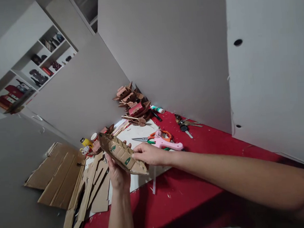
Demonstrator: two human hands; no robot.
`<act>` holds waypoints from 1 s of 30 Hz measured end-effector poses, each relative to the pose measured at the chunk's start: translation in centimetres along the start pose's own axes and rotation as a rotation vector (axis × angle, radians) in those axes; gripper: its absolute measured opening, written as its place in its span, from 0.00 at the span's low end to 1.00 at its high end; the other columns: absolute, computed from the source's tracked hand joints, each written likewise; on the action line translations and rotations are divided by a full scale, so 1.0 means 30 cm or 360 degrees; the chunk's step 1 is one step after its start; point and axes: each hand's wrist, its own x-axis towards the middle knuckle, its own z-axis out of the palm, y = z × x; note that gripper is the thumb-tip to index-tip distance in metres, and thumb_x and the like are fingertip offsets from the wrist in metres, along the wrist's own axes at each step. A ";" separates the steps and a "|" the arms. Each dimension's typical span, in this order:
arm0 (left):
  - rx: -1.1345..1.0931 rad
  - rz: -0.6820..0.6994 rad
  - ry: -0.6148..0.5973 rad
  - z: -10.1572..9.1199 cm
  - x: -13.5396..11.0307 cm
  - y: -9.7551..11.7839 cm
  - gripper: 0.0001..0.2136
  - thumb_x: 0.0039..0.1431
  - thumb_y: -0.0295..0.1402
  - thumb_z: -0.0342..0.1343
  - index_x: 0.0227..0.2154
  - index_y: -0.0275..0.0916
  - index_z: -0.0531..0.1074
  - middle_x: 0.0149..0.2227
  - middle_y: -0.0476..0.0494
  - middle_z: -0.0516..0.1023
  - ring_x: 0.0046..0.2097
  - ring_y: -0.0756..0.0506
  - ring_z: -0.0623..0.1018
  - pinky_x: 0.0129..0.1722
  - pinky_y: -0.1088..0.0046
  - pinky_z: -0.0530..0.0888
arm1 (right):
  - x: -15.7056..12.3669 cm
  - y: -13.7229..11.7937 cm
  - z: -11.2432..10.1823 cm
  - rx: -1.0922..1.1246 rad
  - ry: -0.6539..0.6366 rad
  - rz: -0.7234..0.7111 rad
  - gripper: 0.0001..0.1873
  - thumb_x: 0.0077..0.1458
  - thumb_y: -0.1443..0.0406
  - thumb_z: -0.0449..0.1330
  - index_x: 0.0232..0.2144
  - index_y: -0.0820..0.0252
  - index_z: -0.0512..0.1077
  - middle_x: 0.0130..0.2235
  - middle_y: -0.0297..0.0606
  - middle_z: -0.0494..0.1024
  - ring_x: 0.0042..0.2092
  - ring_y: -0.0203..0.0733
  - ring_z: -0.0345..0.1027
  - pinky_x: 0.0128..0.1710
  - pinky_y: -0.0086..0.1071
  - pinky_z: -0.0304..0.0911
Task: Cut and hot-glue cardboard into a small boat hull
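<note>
Both my hands hold a brown cardboard boat hull [119, 151] with green printed marks, above the red table [197, 193]. My left hand [117, 175] grips it from underneath, fingers closed round its lower side. My right hand [150, 154] comes in from the right and pinches the hull's near end, fingers pressed together on the cardboard edge. A white sheet [137, 133] lies on the table beneath the hull.
Behind the hull lie a pink glue gun [167, 144], scissors [149, 139], keys [185, 124], a glue stick [157, 109] and finished cardboard ship models [132, 103] against the wall. Small paint pots [87, 143] stand at left. Cut cardboard strips [94, 185] and flat sheets [55, 173] spread left.
</note>
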 end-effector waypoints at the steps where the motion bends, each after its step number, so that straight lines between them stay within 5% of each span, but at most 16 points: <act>1: -0.0061 -0.0049 -0.0027 0.002 0.006 0.002 0.25 0.59 0.52 0.51 0.49 0.39 0.75 0.45 0.38 0.81 0.47 0.40 0.80 0.50 0.61 0.74 | -0.004 -0.003 -0.001 0.0010 -0.0015 0.0017 0.13 0.51 0.68 0.54 0.16 0.61 0.62 0.16 0.27 0.65 0.18 0.31 0.59 0.18 0.24 0.56; 6: -0.0239 -0.0243 -0.0051 -0.016 0.038 0.020 0.24 0.62 0.52 0.48 0.44 0.39 0.78 0.39 0.39 0.84 0.40 0.41 0.83 0.45 0.65 0.77 | -0.011 -0.018 -0.011 0.0028 -0.0097 0.0015 0.15 0.56 0.60 0.57 0.22 0.63 0.70 0.21 0.32 0.73 0.18 0.32 0.64 0.16 0.26 0.60; 11: -0.0290 -0.0311 -0.0064 -0.062 0.052 0.015 0.23 0.63 0.50 0.47 0.43 0.38 0.78 0.38 0.40 0.84 0.36 0.44 0.83 0.40 0.68 0.79 | 0.008 -0.012 -0.038 0.0117 0.0233 -0.0123 0.20 0.55 0.53 0.59 0.22 0.64 0.70 0.22 0.33 0.73 0.18 0.30 0.64 0.16 0.23 0.58; 15: -0.0325 -0.0433 -0.0078 -0.081 0.047 -0.004 0.25 0.63 0.50 0.47 0.41 0.33 0.78 0.36 0.37 0.83 0.32 0.44 0.83 0.34 0.69 0.80 | 0.016 -0.001 -0.048 0.0115 0.0300 -0.0138 0.20 0.56 0.52 0.57 0.23 0.64 0.70 0.23 0.34 0.74 0.19 0.29 0.65 0.18 0.23 0.59; 22: -0.0384 -0.0551 0.0002 -0.066 0.039 -0.042 0.27 0.62 0.53 0.46 0.32 0.33 0.80 0.28 0.39 0.82 0.28 0.44 0.81 0.39 0.64 0.78 | -0.001 0.029 -0.030 -0.0044 0.0266 -0.0273 0.21 0.55 0.51 0.57 0.22 0.62 0.68 0.21 0.33 0.71 0.20 0.31 0.64 0.20 0.25 0.58; 30: -0.0370 -0.0615 0.0052 -0.066 0.045 -0.081 0.27 0.62 0.53 0.47 0.41 0.32 0.78 0.34 0.36 0.83 0.41 0.38 0.81 0.45 0.61 0.76 | 0.003 0.060 -0.035 -0.0348 0.0438 -0.0370 0.16 0.58 0.56 0.53 0.24 0.61 0.69 0.22 0.33 0.71 0.23 0.34 0.64 0.24 0.27 0.58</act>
